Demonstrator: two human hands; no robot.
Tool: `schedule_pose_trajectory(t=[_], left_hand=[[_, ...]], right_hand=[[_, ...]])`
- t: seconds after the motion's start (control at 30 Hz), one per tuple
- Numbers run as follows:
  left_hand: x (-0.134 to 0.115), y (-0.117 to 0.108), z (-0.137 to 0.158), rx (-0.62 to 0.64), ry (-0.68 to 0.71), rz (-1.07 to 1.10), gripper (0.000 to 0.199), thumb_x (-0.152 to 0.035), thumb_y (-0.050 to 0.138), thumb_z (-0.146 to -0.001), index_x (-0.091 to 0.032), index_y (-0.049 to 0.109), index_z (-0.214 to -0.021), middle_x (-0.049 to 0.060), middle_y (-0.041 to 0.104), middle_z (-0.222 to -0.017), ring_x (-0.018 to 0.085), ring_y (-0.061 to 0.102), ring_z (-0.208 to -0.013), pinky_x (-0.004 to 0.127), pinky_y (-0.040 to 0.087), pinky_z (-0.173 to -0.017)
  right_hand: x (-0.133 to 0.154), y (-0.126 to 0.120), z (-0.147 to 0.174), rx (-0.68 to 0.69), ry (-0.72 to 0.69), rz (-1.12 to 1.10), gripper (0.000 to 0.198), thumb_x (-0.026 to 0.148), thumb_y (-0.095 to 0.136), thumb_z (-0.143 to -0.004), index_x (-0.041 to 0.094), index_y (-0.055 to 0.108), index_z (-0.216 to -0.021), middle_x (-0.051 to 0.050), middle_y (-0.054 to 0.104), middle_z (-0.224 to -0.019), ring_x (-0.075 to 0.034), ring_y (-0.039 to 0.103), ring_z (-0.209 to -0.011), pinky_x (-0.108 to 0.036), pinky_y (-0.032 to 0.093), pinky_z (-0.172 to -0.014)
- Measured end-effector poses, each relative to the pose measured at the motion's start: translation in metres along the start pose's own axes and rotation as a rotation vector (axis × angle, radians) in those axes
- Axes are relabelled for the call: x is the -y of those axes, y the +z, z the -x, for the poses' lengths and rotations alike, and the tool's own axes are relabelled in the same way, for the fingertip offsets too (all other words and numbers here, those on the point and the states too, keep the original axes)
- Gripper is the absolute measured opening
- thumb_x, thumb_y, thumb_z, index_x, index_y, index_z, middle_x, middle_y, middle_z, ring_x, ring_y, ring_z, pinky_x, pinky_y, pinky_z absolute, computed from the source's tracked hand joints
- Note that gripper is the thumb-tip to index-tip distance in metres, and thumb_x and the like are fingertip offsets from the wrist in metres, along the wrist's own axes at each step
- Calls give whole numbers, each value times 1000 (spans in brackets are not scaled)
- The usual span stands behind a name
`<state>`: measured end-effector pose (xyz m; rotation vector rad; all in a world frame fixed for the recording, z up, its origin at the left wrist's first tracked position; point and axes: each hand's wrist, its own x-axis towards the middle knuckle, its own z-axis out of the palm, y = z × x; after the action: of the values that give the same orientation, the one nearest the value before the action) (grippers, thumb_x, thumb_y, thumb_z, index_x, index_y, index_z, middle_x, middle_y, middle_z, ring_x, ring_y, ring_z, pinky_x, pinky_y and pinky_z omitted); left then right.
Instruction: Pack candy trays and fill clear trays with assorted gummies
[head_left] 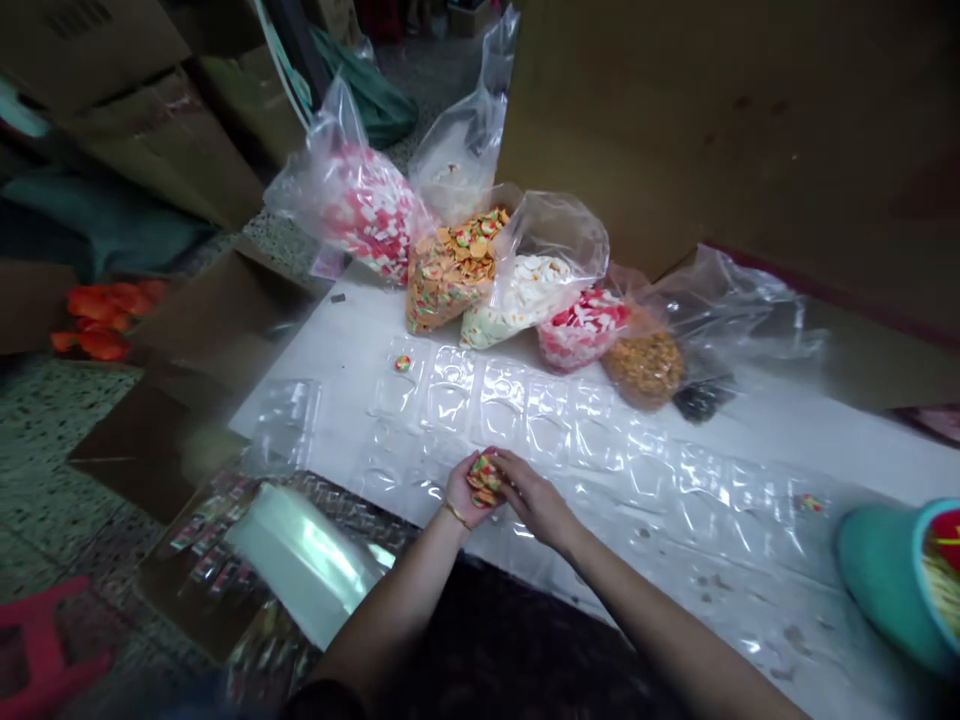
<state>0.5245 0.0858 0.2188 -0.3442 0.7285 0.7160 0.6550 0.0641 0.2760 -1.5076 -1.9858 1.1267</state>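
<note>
A heap of small, thin, colourful printed discs (484,482) rests in my left hand (458,489), which is cupped round it palm up. From the right, my right hand (541,503) reaches over the heap, its fingers bent together against the discs; whether a disc is between its fingertips is hidden. Both hands are above the near part of a white table (345,340), over rows of clear plastic pouches (502,395). One similar disc (403,363) lies on the pouch at the far left, and another small coloured piece (810,503) sits towards the right end.
Clear bags stand along the back: pink-and-white pieces (367,215), orange discs (450,275), white pieces (532,285), red-and-white pieces (585,325), brown bits (649,365). A teal bucket (874,570) is at right. Clear film (307,555) and an open carton (169,590) lie at lower left.
</note>
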Motion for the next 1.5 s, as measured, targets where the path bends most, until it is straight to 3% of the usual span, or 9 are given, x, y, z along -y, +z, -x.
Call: schedule_pose_trajectory(t=[0.2, 0.37, 0.47, 0.63, 0.83, 1.0, 1.23, 1.33, 1.5], left_hand=[[0, -12, 10, -99, -21, -108, 21, -28, 45, -75, -17, 59, -87, 6, 65, -87, 19, 61, -82, 41, 48, -75], [-12, -27, 16, -115, 52, -277, 22, -30, 42, -76, -20, 58, -87, 8, 60, -107, 21, 57, -95, 44, 46, -79], [-20, -30, 20, -124, 80, -311, 23, -32, 41, -77, -20, 58, -87, 8, 60, -105, 20, 57, -94, 43, 45, -81], [-27, -33, 34, -95, 73, -164, 16, -26, 50, -75, -19, 59, -86, 5, 63, -92, 22, 61, -88, 41, 47, -74], [-28, -40, 55, -78, 90, -50, 16, -25, 50, -76, -20, 61, -86, 5, 64, -93, 23, 61, -88, 38, 48, -71], [-32, -40, 58, -129, 111, -14, 16, -24, 48, -76, -19, 61, -85, 6, 64, -92, 23, 61, -87, 39, 49, -69], [-38, -22, 50, -189, 122, -25, 16, -24, 47, -77, -18, 60, -84, 6, 64, -87, 22, 62, -82, 37, 49, -67], [-40, -16, 46, -186, 133, -33, 16, -24, 46, -77, -18, 60, -84, 6, 64, -87, 23, 62, -82, 40, 49, -68], [-45, -16, 39, -137, 133, -45, 16, -24, 48, -76, -18, 59, -86, 6, 63, -88, 22, 62, -82, 41, 48, -69]], right_hand=[[-13, 1, 14, -79, 84, -174, 35, 17, 41, -79, 25, 54, -111, -3, 55, -116, -17, 53, -104, -35, 43, -89], [-42, 2, 8, -300, 484, -606, 20, 24, 52, -71, 17, 59, -88, -3, 64, -78, -15, 60, -70, -28, 49, -61], [-64, -4, -11, -345, 582, -636, 16, 24, 57, -66, 16, 60, -80, -1, 60, -66, -13, 57, -60, -25, 47, -54], [-80, -16, -73, -451, 385, -173, 14, 17, 52, -70, 17, 65, -75, -3, 61, -78, -14, 56, -71, -29, 46, -71], [-88, -13, -127, -387, 259, 233, 28, 10, 42, -76, 19, 62, -93, -4, 62, -95, -16, 56, -85, -28, 41, -76], [-102, -6, -128, -293, 127, 329, 27, 17, 41, -81, 22, 63, -95, -3, 60, -106, -17, 52, -96, -26, 40, -78], [-100, -24, -142, -291, 349, 308, 28, 19, 46, -78, 18, 62, -101, -5, 62, -96, -16, 55, -83, -26, 41, -74], [-96, -28, -138, -281, 249, 412, 28, 17, 41, -81, 20, 61, -99, -5, 58, -103, -16, 53, -87, -26, 40, -75], [-91, -22, -128, -51, 47, 701, 37, 7, 36, -81, 18, 55, -110, -8, 51, -120, -21, 46, -98, -31, 38, -78]])
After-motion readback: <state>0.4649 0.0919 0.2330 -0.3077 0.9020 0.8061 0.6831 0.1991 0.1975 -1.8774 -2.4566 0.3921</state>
